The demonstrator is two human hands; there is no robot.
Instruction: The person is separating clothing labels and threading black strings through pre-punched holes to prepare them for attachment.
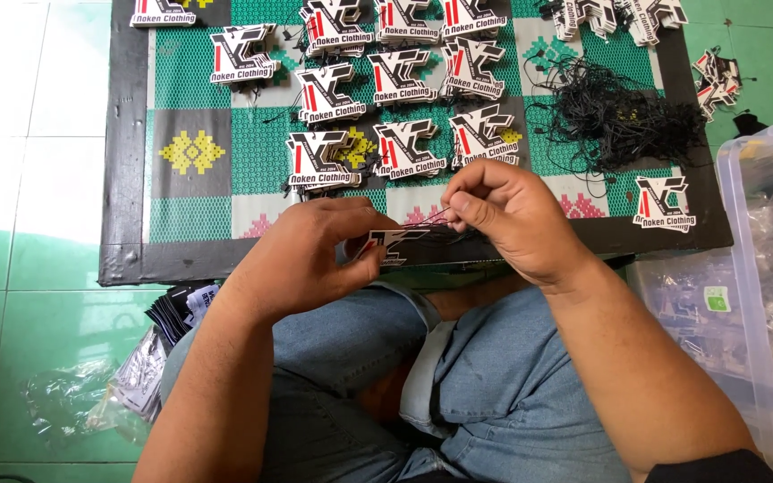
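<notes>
Cardboard tag (393,243) is being pinched by left hand (301,259); right hand (512,219) is pinching black string (440,215); finished stacks (386,89) are filling the mat (190,152), one tag (664,204) lying by its right edge.

The person wears faded blue denim jeans (494,394) with one cuff rolled, bare forearms, and a black sleeve edge (717,467).

You hold a smooth card tag (393,242) and thin black string (436,217). Upper middle, the woven mat (191,152) looks rough.
</notes>
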